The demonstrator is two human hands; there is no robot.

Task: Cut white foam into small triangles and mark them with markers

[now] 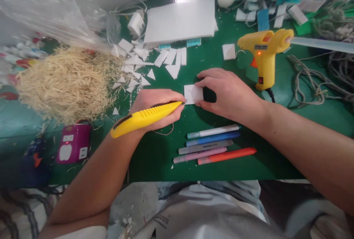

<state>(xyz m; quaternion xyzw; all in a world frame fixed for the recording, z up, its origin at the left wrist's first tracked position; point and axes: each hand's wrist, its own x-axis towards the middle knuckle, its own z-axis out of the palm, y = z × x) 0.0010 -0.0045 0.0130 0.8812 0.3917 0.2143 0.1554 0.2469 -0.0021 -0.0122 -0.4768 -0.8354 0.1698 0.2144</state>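
Note:
My left hand (157, 104) is wrapped round a yellow utility knife (146, 117) with a ridged handle. Its tip meets the lower left edge of a small white foam square (193, 94) lying on the green table. A short dark line shows on the square's top face. From the other side, the thumb and fingers of my right hand (224, 87) grip the square's right edge. Several capped markers, among them a blue one (212, 139) and an orange one (226, 156), lie just below my hands.
A yellow glue gun (262, 54) with its light on stands at the right, beside another foam block (229, 52). White foam scraps (173, 71) and white sheets (179, 21) lie behind. Straw (66, 84) and a purple box (73, 145) are left, grey cords (306, 80) right.

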